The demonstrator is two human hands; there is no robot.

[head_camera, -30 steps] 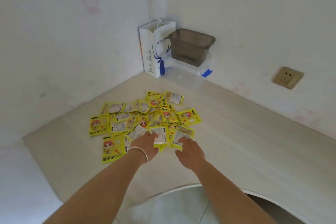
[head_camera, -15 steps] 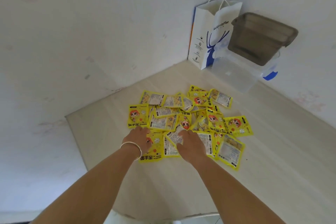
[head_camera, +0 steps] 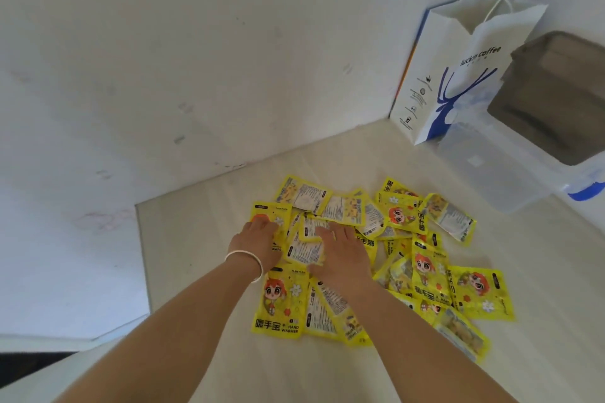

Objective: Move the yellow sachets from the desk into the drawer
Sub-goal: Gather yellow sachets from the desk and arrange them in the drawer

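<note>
A loose overlapping heap of yellow sachets (head_camera: 429, 275) is spread on the pale wood worktop (head_camera: 203, 252) near the corner of two white walls; some lie face up with a cartoon figure and "HAND WARMER" print, others show the white text back. No drawer is seen in the head view. The left hand (head_camera: 257, 240) is laid palm down on the left edge of the heap, fingers bent over a face-up sachet (head_camera: 271, 216); whether that sachet is gripped or only pressed cannot be told. A white bangle (head_camera: 245, 260) is worn on the left wrist. The right hand (head_camera: 340, 249) is placed flat, fingers spread and fairly straight, on white-backed sachets at the middle of the heap, just beside the left hand but not touching it. At the far right corner a white paper bag (head_camera: 458, 75) with a blue deer logo and "luckin coffee" lettering is stood upright against the wall. Beside it a clear plastic box (head_camera: 497, 170) with a blue latch is seen, with a dark translucent bin (head_camera: 556, 98) sitting on top of it.
</note>
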